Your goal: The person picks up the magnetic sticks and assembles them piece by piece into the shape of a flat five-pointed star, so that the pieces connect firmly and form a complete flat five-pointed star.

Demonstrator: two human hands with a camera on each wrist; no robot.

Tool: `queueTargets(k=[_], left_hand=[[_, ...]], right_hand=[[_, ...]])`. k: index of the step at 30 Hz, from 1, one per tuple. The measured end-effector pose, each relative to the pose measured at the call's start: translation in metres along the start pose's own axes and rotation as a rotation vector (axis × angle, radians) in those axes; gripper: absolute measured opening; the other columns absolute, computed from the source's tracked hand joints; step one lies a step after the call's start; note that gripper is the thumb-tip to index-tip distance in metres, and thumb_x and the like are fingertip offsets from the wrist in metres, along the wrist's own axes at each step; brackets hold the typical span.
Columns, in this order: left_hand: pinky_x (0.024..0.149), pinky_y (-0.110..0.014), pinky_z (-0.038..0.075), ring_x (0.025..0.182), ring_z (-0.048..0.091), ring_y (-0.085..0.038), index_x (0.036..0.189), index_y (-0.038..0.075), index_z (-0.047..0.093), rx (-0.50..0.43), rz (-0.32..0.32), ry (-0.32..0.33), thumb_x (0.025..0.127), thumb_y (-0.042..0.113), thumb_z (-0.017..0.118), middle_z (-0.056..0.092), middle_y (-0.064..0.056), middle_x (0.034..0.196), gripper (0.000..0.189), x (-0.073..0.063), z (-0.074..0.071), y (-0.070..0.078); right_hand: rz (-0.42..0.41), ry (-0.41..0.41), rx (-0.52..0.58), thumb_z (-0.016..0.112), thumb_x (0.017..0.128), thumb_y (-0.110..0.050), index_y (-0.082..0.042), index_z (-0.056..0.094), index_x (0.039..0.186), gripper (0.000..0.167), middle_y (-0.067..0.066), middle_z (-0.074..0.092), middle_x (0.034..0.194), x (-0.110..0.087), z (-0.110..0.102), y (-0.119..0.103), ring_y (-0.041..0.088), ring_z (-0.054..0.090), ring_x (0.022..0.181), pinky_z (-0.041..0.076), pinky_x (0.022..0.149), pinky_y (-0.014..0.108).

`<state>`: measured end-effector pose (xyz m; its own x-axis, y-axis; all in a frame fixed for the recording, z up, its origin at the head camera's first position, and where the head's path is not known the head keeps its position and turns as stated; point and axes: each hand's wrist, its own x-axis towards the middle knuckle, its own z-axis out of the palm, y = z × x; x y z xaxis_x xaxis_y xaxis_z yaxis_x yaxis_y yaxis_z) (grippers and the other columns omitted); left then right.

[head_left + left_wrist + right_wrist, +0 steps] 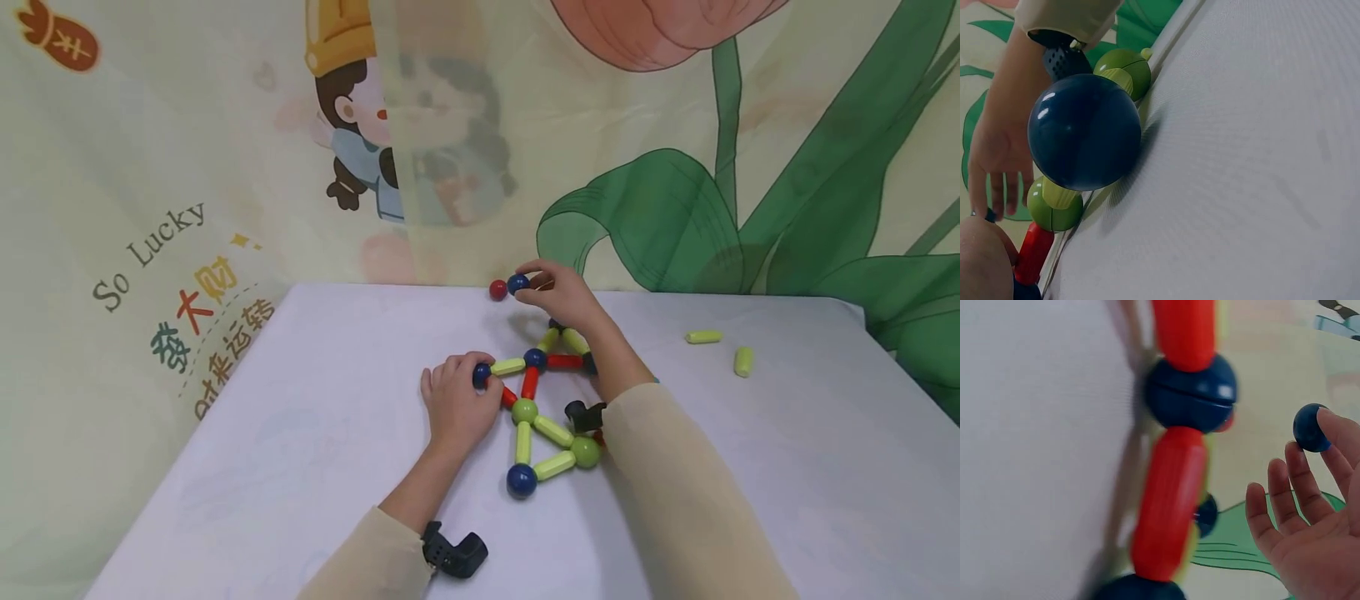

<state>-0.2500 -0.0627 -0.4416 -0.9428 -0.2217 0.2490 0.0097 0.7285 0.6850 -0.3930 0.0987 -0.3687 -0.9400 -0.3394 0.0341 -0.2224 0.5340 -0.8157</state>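
Observation:
A flat figure of magnetic balls and rods (535, 400) lies on the white table (315, 467). My left hand (471, 382) grips a blue ball (482, 375) at the figure's left end. Beyond the figure's far tip, my right hand (531, 282) pinches a loose blue ball (517, 284) in its fingertips, close to a red ball (498, 290) on the table. The right wrist view shows that blue ball (1310, 428) at the fingertips (1329, 425), with red rods (1169, 500) and a blue ball (1190, 394) close up. A large blue ball (1085, 131) between green balls (1054, 209) fills the left wrist view.
Two loose yellow-green rods (704, 337) (743, 361) lie on the right part of the table. A printed curtain (187, 167) hangs right behind the table's far edge (390, 285). Black camera mounts (453, 552) sit on both wrists.

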Motion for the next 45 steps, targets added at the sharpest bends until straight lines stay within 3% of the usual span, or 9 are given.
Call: queueTargets(k=[6,13,21,28,38,45], left_hand=[[0.122,-0.067,0.015,0.124,0.055,-0.034,0.114,0.017,0.071,-0.006,0.002,0.004,0.091,0.02,0.065,0.067,-0.01,0.121,0.024,-0.001,0.001,-0.001],[0.122,-0.066,0.014,0.123,0.055,-0.034,0.114,0.016,0.072,-0.02,0.006,-0.005,0.091,0.02,0.064,0.067,-0.01,0.121,0.025,0.0,0.001,-0.002],[0.123,-0.066,0.013,0.124,0.055,-0.034,0.115,0.016,0.072,-0.021,0.003,0.001,0.091,0.019,0.064,0.067,-0.011,0.122,0.026,0.001,-0.001,-0.001],[0.123,-0.065,0.013,0.125,0.055,-0.035,0.115,0.016,0.072,-0.018,0.0,0.0,0.091,0.019,0.064,0.067,-0.011,0.122,0.026,0.0,0.001,-0.001],[0.123,-0.065,0.014,0.125,0.055,-0.035,0.117,0.015,0.071,-0.022,0.012,-0.005,0.092,0.02,0.064,0.067,-0.012,0.122,0.026,-0.001,0.003,0.001],[0.123,-0.066,0.014,0.125,0.054,-0.035,0.116,0.015,0.071,-0.02,0.009,-0.005,0.092,0.02,0.064,0.067,-0.012,0.122,0.026,-0.001,0.001,0.0]], right_hand=[[-0.004,0.04,0.043,0.069,0.099,-0.026,-0.017,0.06,0.141,0.044,0.016,0.062,0.131,-0.011,-0.016,-0.01,0.034,0.055,0.127,0.049,0.106,0.054],[0.01,0.075,0.106,0.069,0.099,-0.028,-0.017,0.057,0.142,0.046,0.015,0.063,0.13,-0.026,-0.037,-0.01,0.034,0.059,0.119,0.052,0.102,0.052],[0.017,0.089,0.127,0.067,0.1,-0.035,-0.017,0.057,0.142,0.048,0.015,0.063,0.133,-0.051,-0.056,0.007,0.037,0.059,0.12,0.052,0.102,0.051],[0.042,0.123,0.102,0.066,0.1,-0.036,-0.017,0.055,0.144,0.049,0.015,0.063,0.134,-0.073,-0.07,0.022,0.03,0.059,0.119,0.055,0.097,0.041],[0.135,0.131,0.05,0.065,0.101,-0.04,-0.016,0.053,0.146,0.053,0.018,0.059,0.138,-0.1,-0.086,0.04,0.036,0.059,0.122,0.052,0.103,0.053],[0.191,0.113,0.039,0.063,0.101,-0.041,-0.013,0.049,0.149,0.057,0.02,0.059,0.138,-0.119,-0.092,0.059,0.038,0.061,0.121,0.055,0.1,0.049]])
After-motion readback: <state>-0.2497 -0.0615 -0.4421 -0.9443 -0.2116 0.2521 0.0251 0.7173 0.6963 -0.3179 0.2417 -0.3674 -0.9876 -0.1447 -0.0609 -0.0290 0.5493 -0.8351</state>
